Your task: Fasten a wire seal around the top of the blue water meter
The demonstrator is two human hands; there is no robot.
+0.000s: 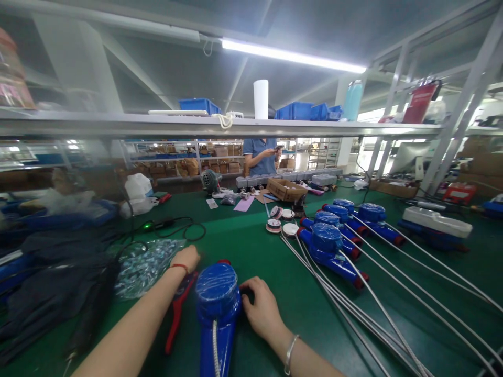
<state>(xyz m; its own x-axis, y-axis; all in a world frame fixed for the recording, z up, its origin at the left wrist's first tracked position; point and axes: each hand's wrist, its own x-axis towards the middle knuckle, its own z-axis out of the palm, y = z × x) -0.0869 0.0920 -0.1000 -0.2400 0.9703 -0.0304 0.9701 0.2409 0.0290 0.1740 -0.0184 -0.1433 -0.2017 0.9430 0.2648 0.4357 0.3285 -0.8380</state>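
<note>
No legible brand, label or text anywhere in view. Boxes on the far shelves and the red item on the upper shelf carry marks, but all too small or blurred to read.

Blue water meter (217,301) lies on the green bench (251,246) right in front of the wearer, round top wrapped in clear film, body running toward the bottom edge where it is cut off. A grey cable runs along its body and leaves the frame.

Left hand (186,258): sits just left of the meter's top, beside a bag of small metal parts (145,267). Fingers point away from the camera, so I cannot tell whether it is open or gripping. Red string on that wrist. Red-handled pliers (178,309) lie under the forearm, head hidden.

Right hand (259,309): fingers curled, pressed against the right side of the meter's top; thumb side is hidden behind the housing. Contact yes, full grip unclear. Silver bracelet on the wrist.

Further right: a cluster of the same blue meters (330,243) with red end caps, long grey cables (393,314) trailing to the lower right corner. Small round parts (281,225) sit just left of them.

Left edge of the frame is smeared, dark heap there is not identifiable. A person in a blue shirt (261,154) stands across the bench, head hidden by the shelf, holding something small at chest height.
</note>
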